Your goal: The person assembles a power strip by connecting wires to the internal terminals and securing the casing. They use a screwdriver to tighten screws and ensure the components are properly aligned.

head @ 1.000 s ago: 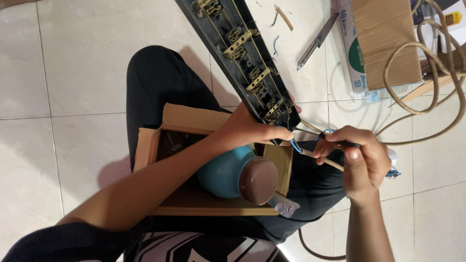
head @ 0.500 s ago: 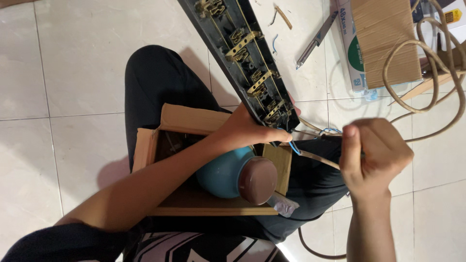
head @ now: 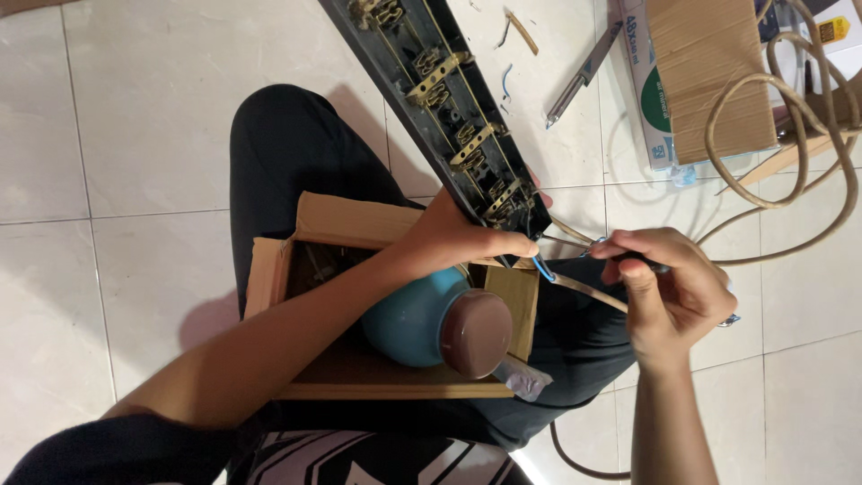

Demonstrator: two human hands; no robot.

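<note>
One long black strip of opened socket housing with brass contact clips [head: 440, 117] lies across our lap and the white tiled floor [head: 135, 135]. Its long axis runs diagonally, far end toward the upper left of the view, near end down-right at our hands. We count about four brass clip groups along it.

Our left hand [head: 458, 238] closes around the strip's near end, fingers wrapped over its edge. Our right hand [head: 673, 292] is curled, thumb and fingers pinching a thin dark tool handle [head: 651, 263]; its tip points left toward a short blue wire [head: 542, 268] at the strip's end. One tan sheathed cable [head: 588, 292] leaves that same end, toward the right hand.

One open brown cardboard box [head: 278, 269] sits on our lap, holding one round teal jar with a brown lid [head: 440, 319].

Upper right on the floor: one flat white carton with green print [head: 651, 85], one brown cardboard piece [head: 709, 72] on top of it, one coil of tan cable [head: 808, 144] looped over both. One grey metal blade tool [head: 582, 74] lies just left of the carton.
</note>
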